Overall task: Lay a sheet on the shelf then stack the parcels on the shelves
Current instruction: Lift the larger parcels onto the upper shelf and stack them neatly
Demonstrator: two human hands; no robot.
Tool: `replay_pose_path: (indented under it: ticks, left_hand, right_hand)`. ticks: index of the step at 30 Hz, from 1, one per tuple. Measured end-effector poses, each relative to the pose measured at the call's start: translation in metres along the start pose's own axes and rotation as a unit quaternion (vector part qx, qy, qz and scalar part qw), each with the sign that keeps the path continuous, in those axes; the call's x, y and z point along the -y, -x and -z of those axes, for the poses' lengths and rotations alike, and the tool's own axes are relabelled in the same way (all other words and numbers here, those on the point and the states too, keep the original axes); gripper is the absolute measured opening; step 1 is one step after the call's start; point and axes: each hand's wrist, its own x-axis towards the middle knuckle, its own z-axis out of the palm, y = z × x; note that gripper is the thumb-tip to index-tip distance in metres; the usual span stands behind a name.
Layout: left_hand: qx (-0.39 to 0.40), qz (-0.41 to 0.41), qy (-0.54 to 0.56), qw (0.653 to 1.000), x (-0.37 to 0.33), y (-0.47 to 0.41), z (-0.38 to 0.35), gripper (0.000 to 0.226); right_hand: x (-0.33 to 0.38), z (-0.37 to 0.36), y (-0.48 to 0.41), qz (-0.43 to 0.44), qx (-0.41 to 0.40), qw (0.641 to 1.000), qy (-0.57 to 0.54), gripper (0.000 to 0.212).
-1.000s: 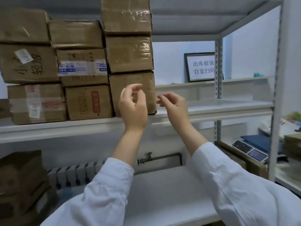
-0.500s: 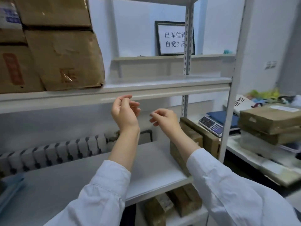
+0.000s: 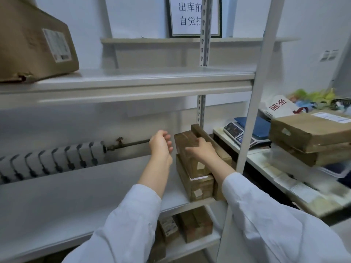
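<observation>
A white metal rack has a middle shelf (image 3: 79, 196) covered by a pale sheet. At its right end stand brown cardboard parcels: a top parcel (image 3: 185, 147) on a lower parcel (image 3: 199, 186), with a long flat parcel (image 3: 214, 143) leaning behind them. My right hand (image 3: 202, 151) rests on the top parcel's right side, fingers spread. My left hand (image 3: 160, 146) hovers open just left of that parcel, not touching it. Another large parcel (image 3: 34, 42) sits on the upper shelf (image 3: 144, 80) at left.
More small parcels (image 3: 195, 223) lie on the bottom shelf. A side table (image 3: 281, 179) to the right holds stacked parcels (image 3: 311, 133), a scale (image 3: 239, 133) and papers. A radiator (image 3: 51, 160) runs behind the rack. The rack's front upright (image 3: 252, 111) stands right of my arm.
The view has swung right and down. Both hands dropped from the upper shelf's edge to the middle shelf; my right hand has come onto the top parcel.
</observation>
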Motion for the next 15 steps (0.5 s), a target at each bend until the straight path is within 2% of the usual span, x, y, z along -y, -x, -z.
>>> replay_pose_path:
  ticks: [2, 6, 9, 12, 15]
  left_hand:
    - [0.017, 0.044, -0.049, 0.998, 0.021, -0.007, -0.01, 0.022]
    - [0.035, 0.116, -0.131, 0.984, 0.053, -0.014, -0.02, 0.015]
    - [0.03, 0.155, -0.145, 0.977, 0.071, -0.023, -0.022, 0.052]
    - [0.03, 0.151, -0.17, 0.973, 0.082, -0.039, -0.026, 0.062]
    - [0.041, 0.146, -0.19, 0.97, 0.093, -0.059, -0.027, 0.069]
  right_hand:
    - [-0.016, 0.0, -0.009, -0.025, 0.008, 0.999, 0.025, 0.073]
    - [-0.034, -0.005, -0.027, -0.018, -0.001, 1.0, 0.024, 0.076]
    - [-0.045, -0.014, -0.035, -0.037, 0.01, 0.999, 0.036, 0.081]
    - [-0.052, -0.021, -0.038, -0.045, -0.015, 0.999, 0.026, 0.087]
    - [-0.058, -0.026, -0.044, -0.031, -0.041, 0.997, -0.051, 0.073]
